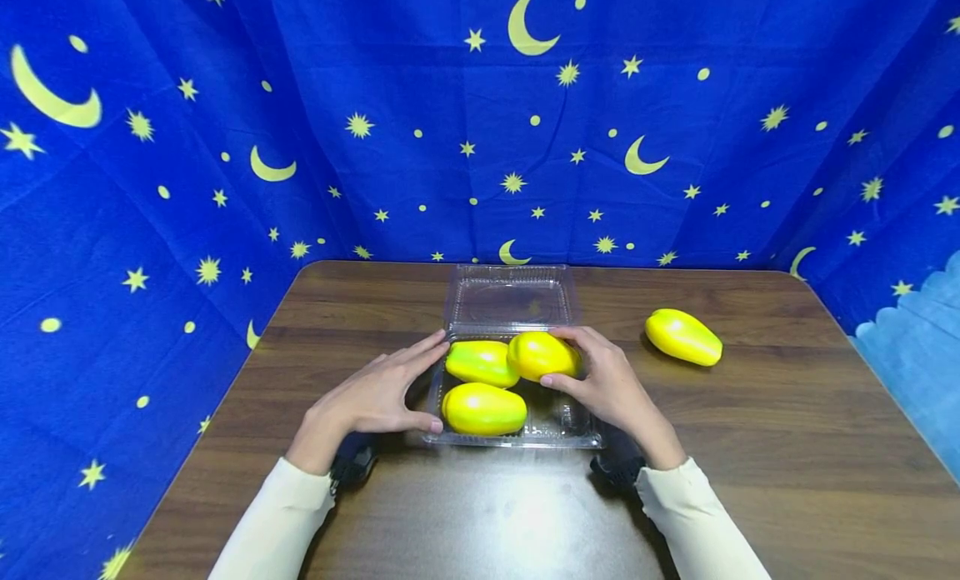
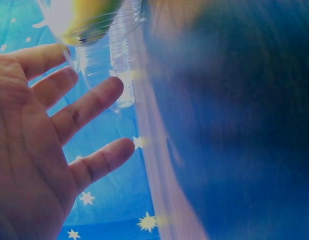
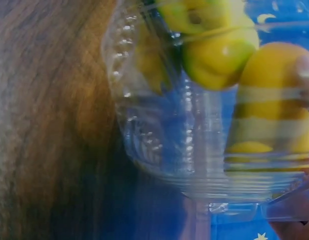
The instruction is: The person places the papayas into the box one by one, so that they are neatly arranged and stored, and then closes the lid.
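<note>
A clear plastic clamshell box (image 1: 555, 434) lies on the table with its lid (image 1: 512, 301) folded back. Inside it are two yellow-green papayas, one nearer the front (image 1: 484, 409) and one behind it (image 1: 482, 363). My right hand (image 1: 611, 384) grips a third papaya (image 1: 542, 356) between thumb and fingers, over the back right of the box. At the box's left side, my left hand (image 1: 378, 397) is spread, with fingertips and thumb at the rim. In the left wrist view its fingers (image 2: 89, 110) are extended beside the clear wall.
Another papaya (image 1: 684, 337) lies on the wooden table (image 1: 787, 413), to the right of the box. A blue cloth with moons and stars (image 1: 420, 88) hangs behind the table and at both sides. Light blue fabric (image 1: 918, 355) shows at the right edge.
</note>
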Tool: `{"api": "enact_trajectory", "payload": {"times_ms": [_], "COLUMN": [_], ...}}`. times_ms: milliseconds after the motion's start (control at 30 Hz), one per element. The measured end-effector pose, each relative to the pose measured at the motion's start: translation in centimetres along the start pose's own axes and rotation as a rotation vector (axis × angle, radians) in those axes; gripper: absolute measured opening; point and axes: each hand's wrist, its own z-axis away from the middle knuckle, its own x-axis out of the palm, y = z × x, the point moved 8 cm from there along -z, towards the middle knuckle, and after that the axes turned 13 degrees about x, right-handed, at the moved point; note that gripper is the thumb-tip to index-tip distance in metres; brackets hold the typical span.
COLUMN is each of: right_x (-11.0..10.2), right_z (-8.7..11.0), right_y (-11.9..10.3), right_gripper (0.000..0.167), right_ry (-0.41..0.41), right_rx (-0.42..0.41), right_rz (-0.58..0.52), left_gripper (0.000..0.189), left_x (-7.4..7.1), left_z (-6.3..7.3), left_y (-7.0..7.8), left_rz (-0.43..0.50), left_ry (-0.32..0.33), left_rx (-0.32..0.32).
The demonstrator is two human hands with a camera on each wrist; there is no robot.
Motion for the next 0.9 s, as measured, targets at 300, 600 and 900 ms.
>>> {"api": "enact_trajectory", "payload": {"times_ms": [300, 600, 900], "right_x": [-0.21, -0.38, -0.20], "right_z": [-0.21, -0.26, -0.04], "right_y": [0.49, 0.83, 0.79], "right_gripper": [0.067, 0.064, 0.067], "right_ry": [-0.026, -0.027, -0.038], "right_rx": [0.031, 0.022, -0.016], "right_rz": [0.029, 0.061, 0.045], "left_gripper": [0.111, 0.111, 0.112], "left_x": [-0.23, -0.32, -0.18], "left_z": [-0.07, -0.13, 0.09], "left_y": [0.07, 0.08, 0.20], "left_rz": [0.003, -0.004, 0.009], "left_ry": [-0.001, 0.001, 0.000], "left_rx": [-0.002, 0.001, -0.005]}}
